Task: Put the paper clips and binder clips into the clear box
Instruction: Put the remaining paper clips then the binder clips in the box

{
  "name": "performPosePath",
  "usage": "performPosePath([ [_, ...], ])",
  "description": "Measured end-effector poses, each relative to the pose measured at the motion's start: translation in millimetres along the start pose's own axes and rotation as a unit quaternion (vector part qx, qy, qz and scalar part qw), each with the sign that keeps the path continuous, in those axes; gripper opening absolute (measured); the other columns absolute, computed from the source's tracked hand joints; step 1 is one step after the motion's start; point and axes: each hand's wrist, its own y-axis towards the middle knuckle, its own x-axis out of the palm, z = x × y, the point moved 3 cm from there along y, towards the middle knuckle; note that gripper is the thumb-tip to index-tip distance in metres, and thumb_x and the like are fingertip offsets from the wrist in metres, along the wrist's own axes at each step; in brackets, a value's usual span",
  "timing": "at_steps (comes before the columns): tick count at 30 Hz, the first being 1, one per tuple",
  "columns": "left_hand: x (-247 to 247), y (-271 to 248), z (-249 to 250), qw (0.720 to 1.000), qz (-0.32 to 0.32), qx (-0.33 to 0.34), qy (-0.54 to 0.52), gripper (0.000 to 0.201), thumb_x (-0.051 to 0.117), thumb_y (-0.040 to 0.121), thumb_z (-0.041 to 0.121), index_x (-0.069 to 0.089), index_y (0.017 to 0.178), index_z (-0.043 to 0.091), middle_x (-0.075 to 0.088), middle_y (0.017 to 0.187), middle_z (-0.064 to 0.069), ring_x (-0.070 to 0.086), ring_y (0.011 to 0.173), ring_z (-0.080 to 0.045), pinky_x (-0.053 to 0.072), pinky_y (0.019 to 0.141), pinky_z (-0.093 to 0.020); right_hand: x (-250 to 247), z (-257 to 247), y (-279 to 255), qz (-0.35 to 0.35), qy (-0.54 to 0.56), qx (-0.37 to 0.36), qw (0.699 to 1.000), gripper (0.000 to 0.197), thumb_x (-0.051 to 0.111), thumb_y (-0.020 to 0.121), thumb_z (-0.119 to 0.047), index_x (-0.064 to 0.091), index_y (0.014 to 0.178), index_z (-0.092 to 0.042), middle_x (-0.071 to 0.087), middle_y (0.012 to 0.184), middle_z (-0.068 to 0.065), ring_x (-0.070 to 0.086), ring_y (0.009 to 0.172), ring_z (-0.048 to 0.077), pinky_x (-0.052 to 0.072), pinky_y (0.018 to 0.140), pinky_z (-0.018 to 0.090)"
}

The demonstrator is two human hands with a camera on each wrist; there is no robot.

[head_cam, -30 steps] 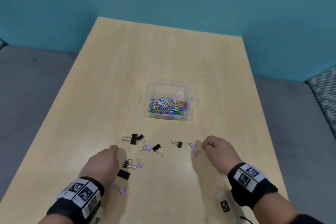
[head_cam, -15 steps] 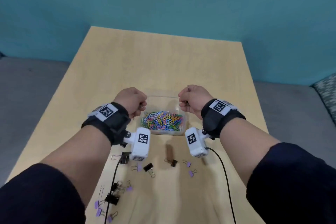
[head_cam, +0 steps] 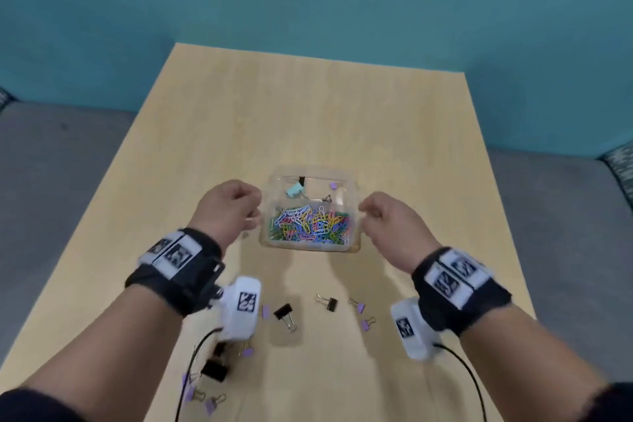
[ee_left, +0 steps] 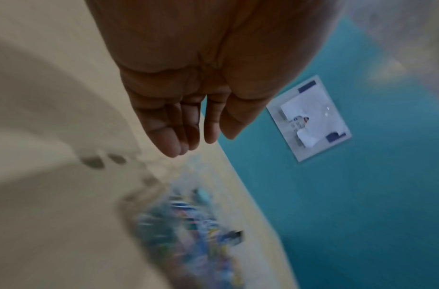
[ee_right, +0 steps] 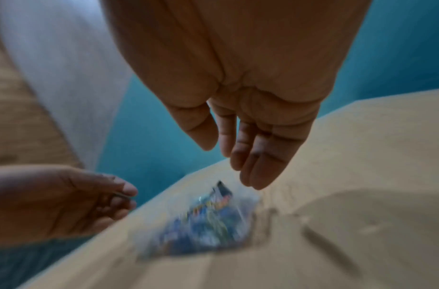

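Inside rectangular clear box (head_cam: 310, 243), glossy wire paper clips (head_cam: 310, 224).

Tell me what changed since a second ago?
Both hands rose from the loose binder clips to the clear plastic box. The left hand and right hand now hang with relaxed fingers. The colourful paper clips stayed put.

Left hand (head_cam: 228, 210) and right hand (head_cam: 388, 223) raised, fingers loosely extended.
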Motion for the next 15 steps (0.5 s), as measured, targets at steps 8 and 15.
performPosePath([
  [8, -22.0, -68.4, -73.7, 0.847, -0.054, 0.044, 0.528, 0.03, 0.046, 0.087, 0.051, 0.045, 0.098, 0.023, 0.052, 0.093, 0.0, 0.055, 0.074, -0.021, 0.044, 0.062, -0.033, 62.2, 47.9, -99.4, -0.175, -0.248, 0.016, 0.953, 0.025, 0.052, 0.086, -0.04, 0.033, 0.098, -0.029, 0.051, 0.087, -0.01, 0.052, 0.075, 0.016, 0.039, 0.061, 0.033],
  [15, -0.8, -79.2, -78.4, 0.848, -0.038, 0.087, 0.521, 0.022, 0.053, 0.087, 0.037, 0.041, 0.09, 0.018, 0.042, 0.091, -0.003, 0.049, 0.069, -0.025, 0.042, 0.061, -0.033, 81.2, 42.4, -106.6, -0.11, -0.294, 0.011, 0.949, 0.02, 0.037, 0.094, -0.02, 0.039, 0.114, -0.018, 0.054, 0.1, 0.005, 0.053, 0.083, 0.028, 0.039, 0.064, 0.035],
])
